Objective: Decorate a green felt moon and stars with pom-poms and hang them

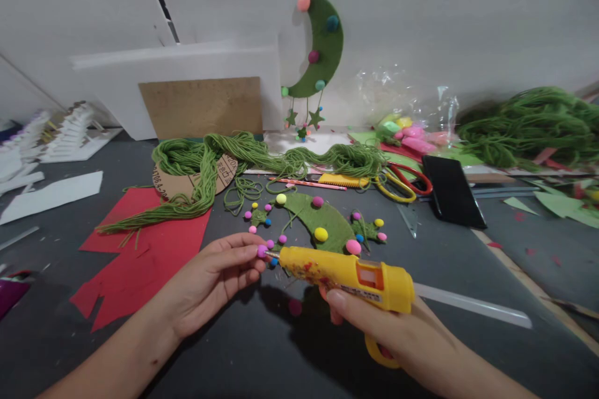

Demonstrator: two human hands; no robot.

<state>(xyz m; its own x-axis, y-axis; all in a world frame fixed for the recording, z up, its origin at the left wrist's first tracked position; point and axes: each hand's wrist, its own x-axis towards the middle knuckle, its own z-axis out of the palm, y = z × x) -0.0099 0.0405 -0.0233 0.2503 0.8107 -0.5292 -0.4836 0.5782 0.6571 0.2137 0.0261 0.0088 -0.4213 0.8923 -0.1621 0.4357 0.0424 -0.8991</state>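
Between thumb and fingertips, my left hand (224, 271) pinches a small purple pom-pom (261, 252). My right hand (369, 318) is wrapped round a yellow hot glue gun (322, 265), whose metal nozzle points left and meets the pom-pom or nearly so. A clear glue stick (477, 307) sticks out of the gun's back. Just behind lies a green felt crescent moon (332, 224) with yellow and pink pom-poms. Small felt stars edged with pom-poms flank it, one left (258, 217) and one right (373, 232). More small pom-poms near the nozzle are partly hidden.
Green yarn (224, 149) lies over a cardboard disc and red felt (154, 274). Scissors (402, 182), a yellow utility knife (344, 180) and a black phone (453, 192) lie behind. A decorated crescent (330, 43) hangs at the wall. More yarn (533, 128) is piled right.
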